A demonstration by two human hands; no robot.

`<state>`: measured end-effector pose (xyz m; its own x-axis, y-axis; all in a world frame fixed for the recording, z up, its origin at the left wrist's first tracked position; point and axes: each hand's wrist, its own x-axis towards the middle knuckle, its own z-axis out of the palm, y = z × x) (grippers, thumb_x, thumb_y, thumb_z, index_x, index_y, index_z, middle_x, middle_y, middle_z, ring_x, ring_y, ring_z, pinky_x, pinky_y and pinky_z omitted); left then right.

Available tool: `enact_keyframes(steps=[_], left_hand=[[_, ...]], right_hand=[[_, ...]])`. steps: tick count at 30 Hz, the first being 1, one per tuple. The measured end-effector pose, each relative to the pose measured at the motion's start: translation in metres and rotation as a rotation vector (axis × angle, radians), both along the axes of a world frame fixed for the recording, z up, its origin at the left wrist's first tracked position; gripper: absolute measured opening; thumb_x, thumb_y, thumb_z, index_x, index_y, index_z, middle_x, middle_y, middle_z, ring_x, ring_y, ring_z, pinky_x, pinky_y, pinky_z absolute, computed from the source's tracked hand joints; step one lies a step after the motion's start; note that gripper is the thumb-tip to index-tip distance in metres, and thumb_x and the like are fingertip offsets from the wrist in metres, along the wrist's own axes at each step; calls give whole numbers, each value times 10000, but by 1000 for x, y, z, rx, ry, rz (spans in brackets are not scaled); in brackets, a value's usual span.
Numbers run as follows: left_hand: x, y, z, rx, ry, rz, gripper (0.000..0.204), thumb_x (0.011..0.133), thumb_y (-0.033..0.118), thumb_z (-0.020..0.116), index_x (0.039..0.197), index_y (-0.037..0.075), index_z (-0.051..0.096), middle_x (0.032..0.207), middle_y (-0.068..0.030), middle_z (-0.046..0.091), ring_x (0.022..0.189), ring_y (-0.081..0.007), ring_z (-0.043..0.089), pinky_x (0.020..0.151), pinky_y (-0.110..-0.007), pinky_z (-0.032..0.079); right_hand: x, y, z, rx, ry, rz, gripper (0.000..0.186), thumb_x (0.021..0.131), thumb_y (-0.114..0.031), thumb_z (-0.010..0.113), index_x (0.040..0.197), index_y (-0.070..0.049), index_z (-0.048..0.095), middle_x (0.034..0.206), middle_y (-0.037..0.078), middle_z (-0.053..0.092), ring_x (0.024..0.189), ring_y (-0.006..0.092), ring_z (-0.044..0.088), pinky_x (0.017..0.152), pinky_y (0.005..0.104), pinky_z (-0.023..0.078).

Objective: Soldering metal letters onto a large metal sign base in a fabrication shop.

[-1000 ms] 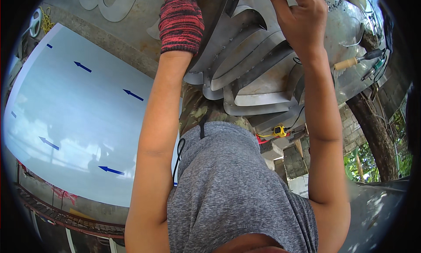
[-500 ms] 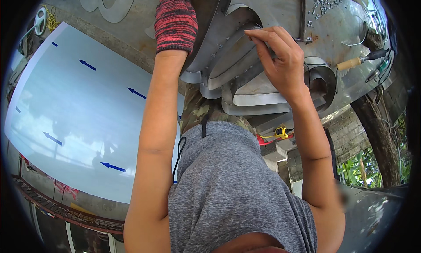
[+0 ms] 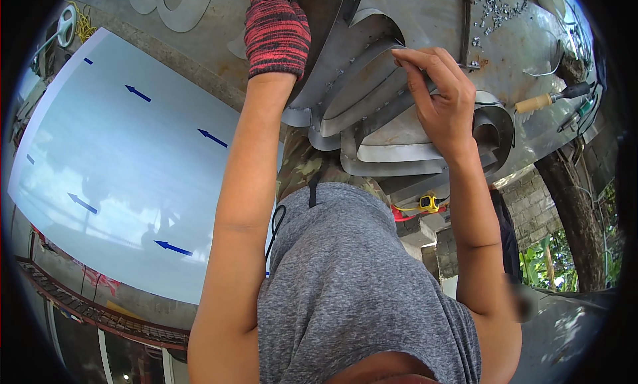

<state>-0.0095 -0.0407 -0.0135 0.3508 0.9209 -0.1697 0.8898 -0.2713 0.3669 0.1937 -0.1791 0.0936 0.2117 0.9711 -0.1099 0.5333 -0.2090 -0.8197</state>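
Note:
My left hand [image 3: 278, 35], in a red-and-black knit glove, has its fingers curled over the dark curved wall of a hollow sheet-metal letter [image 3: 323, 41]. Its fingertips are mostly hidden behind the glove's back. My bare right hand [image 3: 440, 95] is closed in a pinch, thumb against forefinger, at the upper end of a thin curved metal strip [image 3: 362, 88] standing within the grey letter shape. Small tabs or weld spots dot the inner seams. Below my right wrist lies another rounded sheet-metal letter [image 3: 392, 166], partly covered by the hand.
Flat cut metal letters [image 3: 186, 8] lie at the far left of the metal worktable [image 3: 432, 15]. Small metal bits [image 3: 495, 11] are scattered far right, near a wooden-handled tool [image 3: 535, 103]. A white panel with blue arrows [image 3: 133, 164] stands left. A yellow tape measure [image 3: 428, 202] sits below the table edge.
The whole view has shifted slightly, so most things sit a little further right. My right fingertips have slid a short way along the strip toward its upper end. My left hand keeps its hold.

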Motion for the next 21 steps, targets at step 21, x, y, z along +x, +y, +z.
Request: enact_keyframes(steps=[21], left_hand=[[1, -1, 4, 53, -13, -12, 220, 944, 170, 577, 1067, 19, 679, 1034, -216, 665, 986, -406, 644, 879, -498, 534]], right_hand=[[8, -7, -2, -88, 43, 62, 233, 878, 104, 651, 1076, 5, 725, 921, 101, 710, 851, 191, 676, 766, 277, 516]])
